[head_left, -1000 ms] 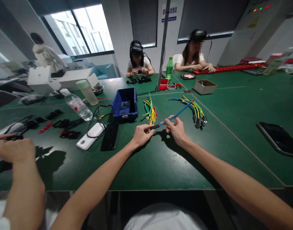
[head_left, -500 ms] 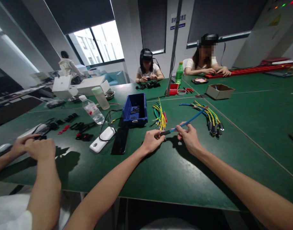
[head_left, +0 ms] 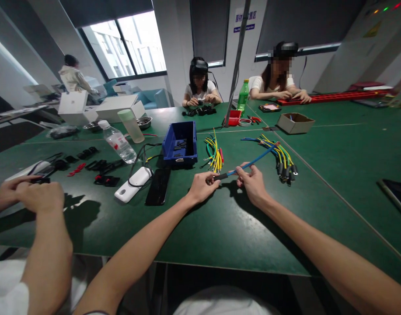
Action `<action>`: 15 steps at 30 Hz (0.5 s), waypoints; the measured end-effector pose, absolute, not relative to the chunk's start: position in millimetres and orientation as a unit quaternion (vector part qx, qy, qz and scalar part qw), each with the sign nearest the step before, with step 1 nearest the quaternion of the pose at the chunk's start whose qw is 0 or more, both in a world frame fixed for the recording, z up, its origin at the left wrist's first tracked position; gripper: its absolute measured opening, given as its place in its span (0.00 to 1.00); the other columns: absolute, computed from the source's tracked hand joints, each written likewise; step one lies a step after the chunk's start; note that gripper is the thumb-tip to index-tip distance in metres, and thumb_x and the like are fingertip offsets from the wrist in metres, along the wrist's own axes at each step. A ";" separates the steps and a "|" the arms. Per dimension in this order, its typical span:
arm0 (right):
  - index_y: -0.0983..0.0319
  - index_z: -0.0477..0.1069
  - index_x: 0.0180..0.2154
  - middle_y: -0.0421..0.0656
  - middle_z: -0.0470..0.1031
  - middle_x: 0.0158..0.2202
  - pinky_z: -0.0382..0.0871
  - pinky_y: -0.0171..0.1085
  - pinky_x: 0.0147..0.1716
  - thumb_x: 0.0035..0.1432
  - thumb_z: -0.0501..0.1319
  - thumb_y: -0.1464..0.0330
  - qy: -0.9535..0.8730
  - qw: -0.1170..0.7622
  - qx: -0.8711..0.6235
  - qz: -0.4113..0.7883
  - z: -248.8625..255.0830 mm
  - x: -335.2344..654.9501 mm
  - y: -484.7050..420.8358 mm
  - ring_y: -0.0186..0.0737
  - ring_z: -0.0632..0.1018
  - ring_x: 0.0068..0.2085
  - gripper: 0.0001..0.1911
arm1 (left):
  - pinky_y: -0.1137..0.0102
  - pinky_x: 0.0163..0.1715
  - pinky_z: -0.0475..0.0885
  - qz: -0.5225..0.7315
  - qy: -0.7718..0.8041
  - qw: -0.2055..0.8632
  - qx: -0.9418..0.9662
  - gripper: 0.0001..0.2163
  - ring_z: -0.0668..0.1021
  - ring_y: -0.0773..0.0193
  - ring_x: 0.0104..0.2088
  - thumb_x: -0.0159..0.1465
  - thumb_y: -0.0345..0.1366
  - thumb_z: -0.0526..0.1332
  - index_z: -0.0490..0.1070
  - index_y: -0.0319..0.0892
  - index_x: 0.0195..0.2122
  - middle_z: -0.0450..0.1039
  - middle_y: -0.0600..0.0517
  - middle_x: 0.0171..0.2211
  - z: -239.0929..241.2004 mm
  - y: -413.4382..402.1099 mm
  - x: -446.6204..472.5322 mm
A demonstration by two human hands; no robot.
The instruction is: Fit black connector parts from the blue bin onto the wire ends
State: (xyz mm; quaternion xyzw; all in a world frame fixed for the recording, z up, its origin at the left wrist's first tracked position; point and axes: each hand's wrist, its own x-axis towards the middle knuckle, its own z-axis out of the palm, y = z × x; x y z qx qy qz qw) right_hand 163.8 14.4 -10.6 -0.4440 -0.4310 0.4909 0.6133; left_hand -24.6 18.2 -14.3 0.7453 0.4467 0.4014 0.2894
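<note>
Between my hands, just above the green table, is a blue cable (head_left: 259, 156) with a black sleeve (head_left: 221, 176) around its near end. My left hand (head_left: 203, 184) pinches the sleeved end with thumb and forefinger. The fingers of my right hand (head_left: 252, 183) are closed around the blue part, right beside the sleeve. The cable's far end slants up to the right, over a bundle of yellow, green and blue cables with black sleeves (head_left: 287, 173). Behind my left hand lies another bundle of yellow and green cables (head_left: 216, 155), with a red piece at its side.
A blue bin (head_left: 179, 144) with small black sleeves stands behind a phone (head_left: 158, 187) and a white power bank (head_left: 134, 184). A co-worker's hands (head_left: 39, 194) work at the left. Farther back are a cardboard box (head_left: 295, 124), a metal pole (head_left: 236, 65) and two people seated opposite.
My view has shifted slightly, so the table's things sit a little higher and farther left. Both hands keep the same hold on the cable.
</note>
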 end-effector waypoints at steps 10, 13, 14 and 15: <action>0.57 0.58 0.38 0.37 0.77 0.24 0.60 0.28 0.15 0.47 0.66 0.54 -0.436 0.608 -0.448 0.489 -8.2 162.2 13.3 0.28 0.67 0.15 0.24 | 0.75 0.25 0.64 0.409 0.441 0.296 0.742 0.13 0.68 0.71 0.22 0.57 0.37 0.63 0.77 0.37 0.40 0.69 0.54 0.22 -15.0 18.5 -24.0; 0.57 0.58 0.38 0.37 0.77 0.25 0.60 0.28 0.15 0.47 0.66 0.54 -0.436 0.607 -0.450 0.489 -7.8 161.9 12.9 0.28 0.67 0.15 0.24 | 0.75 0.25 0.64 0.410 0.440 0.300 0.741 0.13 0.68 0.71 0.22 0.57 0.38 0.63 0.77 0.36 0.40 0.69 0.54 0.22 -15.0 18.5 -23.8; 0.57 0.58 0.38 0.37 0.77 0.25 0.60 0.28 0.15 0.47 0.66 0.53 -0.436 0.606 -0.451 0.489 -7.6 161.9 12.7 0.28 0.67 0.15 0.24 | 0.75 0.25 0.64 0.410 0.440 0.301 0.741 0.13 0.68 0.71 0.22 0.57 0.38 0.63 0.77 0.36 0.40 0.69 0.54 0.22 -15.0 18.5 -23.9; 0.57 0.58 0.38 0.37 0.77 0.25 0.60 0.28 0.15 0.47 0.66 0.53 -0.436 0.605 -0.452 0.489 -7.5 161.9 12.5 0.28 0.67 0.16 0.24 | 0.75 0.25 0.64 0.409 0.439 0.301 0.741 0.13 0.68 0.71 0.22 0.57 0.38 0.63 0.77 0.37 0.40 0.69 0.54 0.22 -14.9 18.5 -24.0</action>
